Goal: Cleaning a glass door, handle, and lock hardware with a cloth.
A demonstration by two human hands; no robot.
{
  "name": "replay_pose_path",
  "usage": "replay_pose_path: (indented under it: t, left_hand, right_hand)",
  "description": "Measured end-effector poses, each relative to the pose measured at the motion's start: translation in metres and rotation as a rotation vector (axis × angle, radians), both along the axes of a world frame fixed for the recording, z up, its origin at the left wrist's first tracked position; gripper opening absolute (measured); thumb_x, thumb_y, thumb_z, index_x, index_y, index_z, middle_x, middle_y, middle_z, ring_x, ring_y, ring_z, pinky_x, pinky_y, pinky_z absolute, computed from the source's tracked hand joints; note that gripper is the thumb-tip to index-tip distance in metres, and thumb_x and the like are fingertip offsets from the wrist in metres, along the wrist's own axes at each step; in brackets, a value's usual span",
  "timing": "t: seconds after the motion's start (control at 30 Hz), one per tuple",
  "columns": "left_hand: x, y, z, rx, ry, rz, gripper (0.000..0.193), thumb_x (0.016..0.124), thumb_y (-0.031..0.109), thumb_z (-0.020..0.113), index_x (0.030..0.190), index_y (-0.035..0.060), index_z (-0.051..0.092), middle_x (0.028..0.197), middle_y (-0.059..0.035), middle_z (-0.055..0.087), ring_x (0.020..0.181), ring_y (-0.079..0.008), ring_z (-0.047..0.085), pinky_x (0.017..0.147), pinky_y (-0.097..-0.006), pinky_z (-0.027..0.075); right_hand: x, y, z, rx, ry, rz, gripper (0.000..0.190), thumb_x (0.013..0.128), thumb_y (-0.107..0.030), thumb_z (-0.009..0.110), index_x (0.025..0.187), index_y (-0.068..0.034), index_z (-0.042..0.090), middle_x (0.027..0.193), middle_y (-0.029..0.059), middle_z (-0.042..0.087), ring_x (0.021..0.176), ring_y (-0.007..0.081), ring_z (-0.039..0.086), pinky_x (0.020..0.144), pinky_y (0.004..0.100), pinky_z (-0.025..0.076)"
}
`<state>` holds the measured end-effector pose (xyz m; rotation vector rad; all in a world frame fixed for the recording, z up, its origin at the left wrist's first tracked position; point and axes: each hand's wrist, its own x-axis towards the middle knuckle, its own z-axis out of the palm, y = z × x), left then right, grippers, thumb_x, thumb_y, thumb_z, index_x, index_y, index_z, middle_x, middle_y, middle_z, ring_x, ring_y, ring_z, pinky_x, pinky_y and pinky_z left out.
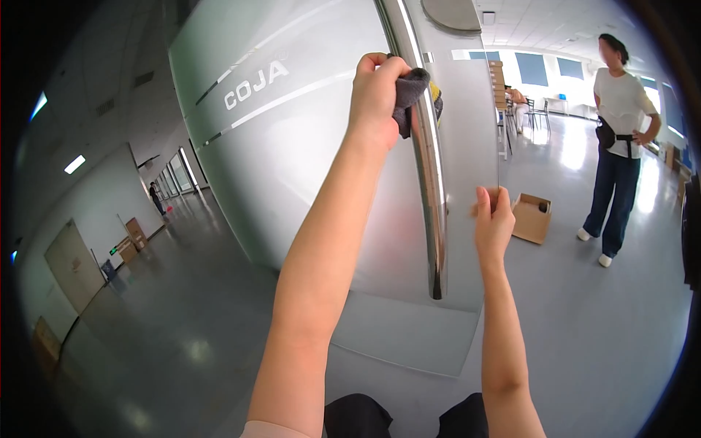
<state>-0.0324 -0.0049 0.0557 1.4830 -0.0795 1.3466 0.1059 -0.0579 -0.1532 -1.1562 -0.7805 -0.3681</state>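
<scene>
My left hand [374, 104] holds a dark grey cloth [412, 90] against the upper part of a polished metal door handle [432, 208]. The cloth wraps partly around the bar, and a yellow patch of it shows on the far side. The long tubular handle is mounted on a frosted glass door [306, 169], which stands ajar and bears white lettering and stripes. Lower down and to the right, my right hand [494, 222] grips the door's free vertical edge, thumb up. Its fingertips are partly hidden and slightly blurred.
A person [619, 142] with a waist bag stands at the right. An open cardboard box [532, 219] holding a dark item lies on the glossy floor [558, 317] beyond the door edge. Stacked boxes [496, 82] and chairs are farther back. Cartons [128, 249] line the left wall.
</scene>
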Motion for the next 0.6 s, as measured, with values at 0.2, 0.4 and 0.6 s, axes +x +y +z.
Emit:
replay_pose_path:
  t: [0.2, 0.4, 0.6]
  left_hand:
    - [0.001, -0.015, 0.007, 0.011, 0.005, 0.093, 0.018, 0.077, 0.010, 0.060, 0.090, 0.0068, 0.048, 0.080, -0.0051, 0.054, 0.073, -0.0140, 0.054, 0.067, -0.0308, 0.048]
    - [0.009, -0.011, 0.012, 0.047, -0.034, 0.169, 0.026, 0.074, 0.008, 0.062, 0.091, 0.0065, 0.042, 0.080, -0.0063, 0.050, 0.068, -0.0145, 0.053, 0.054, -0.0306, 0.045]
    - [0.009, -0.009, -0.009, 0.090, -0.107, 0.140, 0.026, 0.075, 0.005, 0.061, 0.091, 0.0073, 0.040, 0.085, -0.0070, 0.048, 0.067, -0.0146, 0.051, 0.051, -0.0297, 0.044]
  right_hand:
    - [0.004, 0.001, -0.001, 0.004, 0.033, 0.049, 0.030, 0.096, -0.028, 0.060, 0.088, 0.000, 0.056, 0.068, 0.0029, 0.056, 0.060, 0.0095, 0.050, 0.059, 0.0240, 0.042]
    - [0.002, -0.003, -0.001, -0.004, 0.038, 0.067, 0.029, 0.096, -0.027, 0.061, 0.087, 0.000, 0.055, 0.067, 0.0018, 0.055, 0.060, 0.0085, 0.049, 0.058, 0.0233, 0.041]
    - [0.007, -0.004, 0.000, 0.002, 0.017, 0.098, 0.026, 0.095, -0.026, 0.060, 0.087, -0.002, 0.054, 0.067, 0.0044, 0.060, 0.060, 0.0125, 0.053, 0.059, 0.0271, 0.043]
